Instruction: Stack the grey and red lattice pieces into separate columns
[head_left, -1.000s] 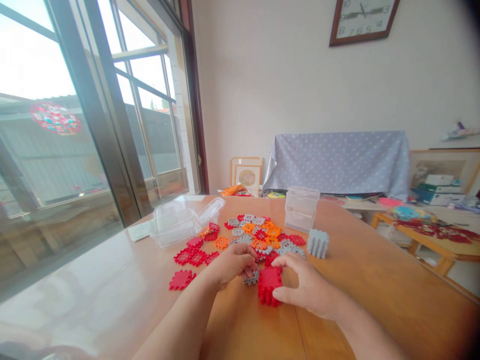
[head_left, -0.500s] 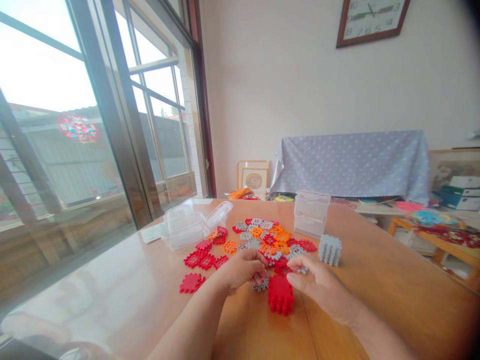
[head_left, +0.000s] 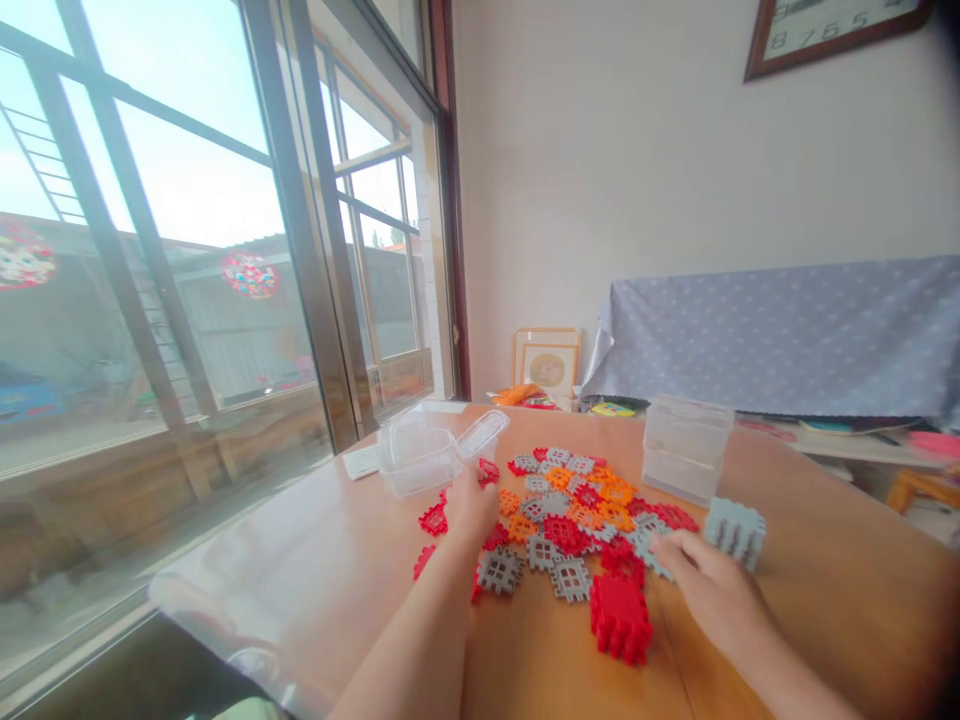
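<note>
My left hand (head_left: pixel 472 507) is over the left part of a pile of flat interlocking tiles, close to a red tile (head_left: pixel 489 470). Its fingers point away from me and are partly hidden and blurred, so I cannot tell whether they grip anything. My right hand (head_left: pixel 709 575) is at the pile's right edge, fingers stretched forward, tips at a grey tile (head_left: pixel 649 540). I see nothing held in it. Between my forearms stands a stack of red tiles (head_left: pixel 621 612). A grey tile (head_left: pixel 571 578) lies flat just left of that stack. Orange tiles (head_left: pixel 521 527) lie among the red and grey ones.
A stack of grey tiles (head_left: pixel 735 532) stands beyond my right hand. Behind it is a clear plastic box (head_left: pixel 688 450). An open clear container (head_left: pixel 416 460) with its lid (head_left: pixel 482 434) sits at the back left. The wooden table (head_left: pixel 540 665) has a see-through cover.
My left hand has moved left and farther away, uncovering grey tiles at the pile's near side. My right hand has drawn back to the right of the red stack. The view has turned left.
</note>
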